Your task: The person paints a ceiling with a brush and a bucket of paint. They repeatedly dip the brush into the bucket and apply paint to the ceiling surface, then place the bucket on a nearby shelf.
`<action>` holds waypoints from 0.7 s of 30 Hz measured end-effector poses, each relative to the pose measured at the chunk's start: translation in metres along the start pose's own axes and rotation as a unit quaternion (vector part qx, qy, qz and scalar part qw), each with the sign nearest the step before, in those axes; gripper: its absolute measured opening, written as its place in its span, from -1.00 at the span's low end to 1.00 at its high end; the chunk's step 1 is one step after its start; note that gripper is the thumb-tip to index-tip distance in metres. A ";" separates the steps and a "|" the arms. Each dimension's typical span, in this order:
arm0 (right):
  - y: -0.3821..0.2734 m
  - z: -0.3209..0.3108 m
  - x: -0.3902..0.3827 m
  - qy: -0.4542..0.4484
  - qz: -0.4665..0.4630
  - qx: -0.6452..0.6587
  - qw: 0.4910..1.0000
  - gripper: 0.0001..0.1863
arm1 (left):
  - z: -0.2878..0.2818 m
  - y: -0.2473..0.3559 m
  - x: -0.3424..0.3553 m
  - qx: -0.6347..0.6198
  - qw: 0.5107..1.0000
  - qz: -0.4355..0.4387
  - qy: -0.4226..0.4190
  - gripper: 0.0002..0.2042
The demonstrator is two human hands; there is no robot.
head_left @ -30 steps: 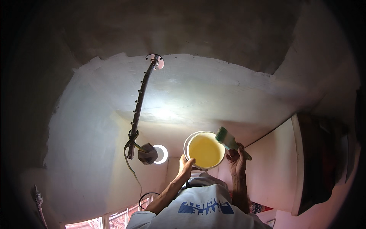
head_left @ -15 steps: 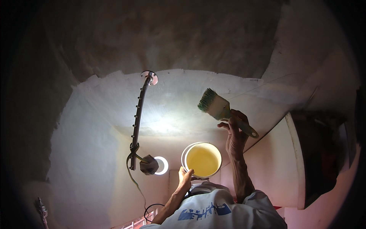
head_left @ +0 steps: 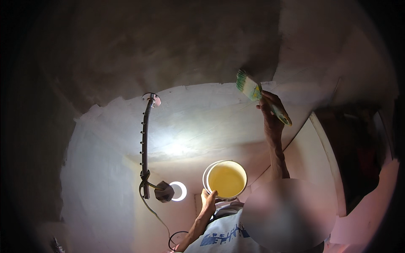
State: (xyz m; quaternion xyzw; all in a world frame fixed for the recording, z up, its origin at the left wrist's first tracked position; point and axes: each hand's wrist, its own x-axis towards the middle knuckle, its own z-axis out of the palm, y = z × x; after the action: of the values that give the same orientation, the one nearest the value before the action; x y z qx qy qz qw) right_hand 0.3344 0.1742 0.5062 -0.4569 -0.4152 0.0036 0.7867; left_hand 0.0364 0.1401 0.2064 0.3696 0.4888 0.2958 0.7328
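Observation:
A wide paintbrush [head_left: 249, 85] with green bristles is gripped by its handle in my raised right hand [head_left: 272, 107]. Its bristles lie over the border between a dark brown surface [head_left: 168, 46] and a pale coated surface [head_left: 202, 109]; whether they touch it I cannot tell. Lower down, my left hand [head_left: 208, 201] holds a small white bucket [head_left: 207, 179] by the rim, thumb over the edge. Yellowish liquid or a yellow inside [head_left: 228, 179] shows in it. The bucket's thin handle lies against its left side.
Left of the bucket, a dark rod [head_left: 145, 135] with small knobs runs from a round shiny mount [head_left: 155, 99]. A cord [head_left: 154, 213] wraps its lower end beside a lit round lamp [head_left: 179, 192]. At right is a dark recess with a pale edge [head_left: 327, 156]. A blurred patch covers part of the lower right.
My right hand has raised the brush up and a little right, from over the pale surface to the dark border. The bucket stays in my left hand. The whole view has shifted slightly.

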 end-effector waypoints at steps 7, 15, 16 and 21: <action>-0.017 -0.040 0.008 0.126 -0.074 -0.095 0.985 -0.77 | 0.010 0.010 -0.010 -0.031 0.999 0.006 -0.020 -0.55; -0.009 0.055 -0.020 0.066 -0.259 -0.163 0.950 -0.66 | 0.009 0.001 -0.005 -0.031 0.999 0.033 0.007 -0.56; -0.012 0.071 -0.026 0.046 -0.230 -0.091 0.968 -0.65 | 0.012 0.006 -0.007 -0.040 0.999 0.026 0.005 -0.56; -0.015 0.095 -0.037 -0.042 -0.212 -0.058 0.975 -0.69 | 0.023 0.023 -0.019 -0.064 0.998 0.006 -0.002 -0.57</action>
State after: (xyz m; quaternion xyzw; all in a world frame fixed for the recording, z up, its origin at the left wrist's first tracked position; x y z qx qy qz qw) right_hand 0.2417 0.2194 0.5155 -0.4031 -0.5351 -0.1682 0.7231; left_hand 0.0500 0.1316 0.2406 0.3250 0.4655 0.3300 0.7542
